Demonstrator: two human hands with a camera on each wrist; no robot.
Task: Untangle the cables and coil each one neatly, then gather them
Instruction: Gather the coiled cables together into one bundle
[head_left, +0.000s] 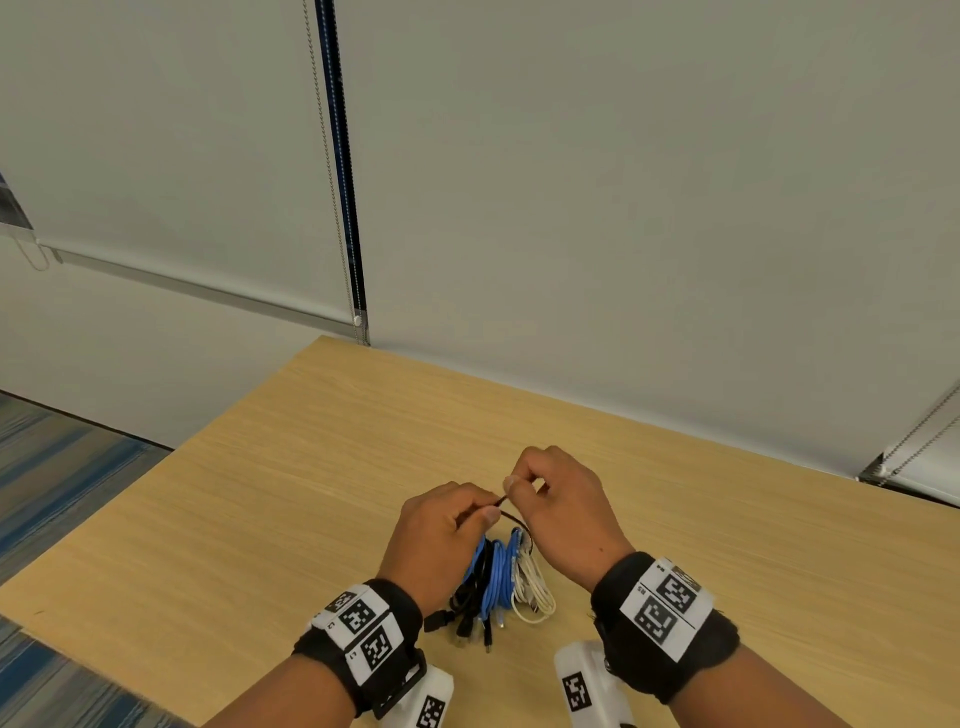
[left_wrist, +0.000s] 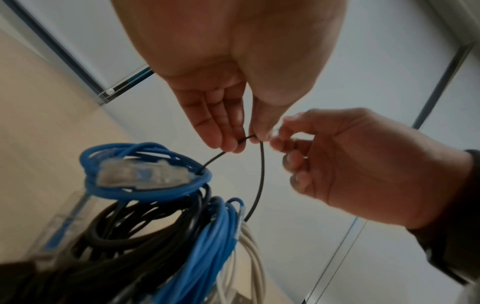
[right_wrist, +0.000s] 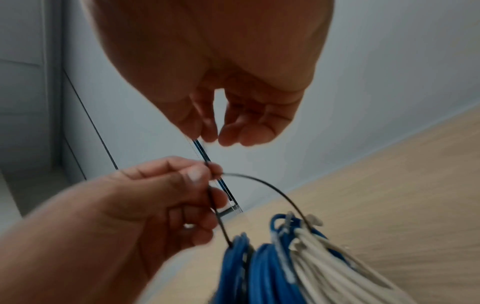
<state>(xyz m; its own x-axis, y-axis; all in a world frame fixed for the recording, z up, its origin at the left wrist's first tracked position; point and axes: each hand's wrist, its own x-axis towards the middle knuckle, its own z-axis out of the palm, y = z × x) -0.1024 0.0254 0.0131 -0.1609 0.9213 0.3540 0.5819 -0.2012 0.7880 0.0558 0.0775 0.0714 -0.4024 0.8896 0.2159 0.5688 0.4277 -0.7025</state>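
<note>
A bundle of coiled cables (head_left: 498, 577) stands on the wooden table (head_left: 311, 467): blue coils (left_wrist: 145, 185), black coils (left_wrist: 124, 228) and white coils (right_wrist: 324, 261) side by side. A thin black wire (left_wrist: 261, 174) loops up out of the bundle. My left hand (head_left: 488, 512) pinches the top of that loop between thumb and fingertips, seen also in the wrist views (left_wrist: 242, 144) (right_wrist: 210, 174). My right hand (head_left: 511, 483) is just above and right of it, thumb and forefinger pinched at the wire's tip (left_wrist: 276, 135). In the right wrist view the right hand (right_wrist: 214, 139) is blurred.
Loose plugs (head_left: 467, 631) trail from the bundle toward me. The table's far edge meets a wall with roller blinds and a bead chain (head_left: 332, 171). Carpeted floor (head_left: 62, 493) lies past the table's left edge. Bare tabletop surrounds the bundle.
</note>
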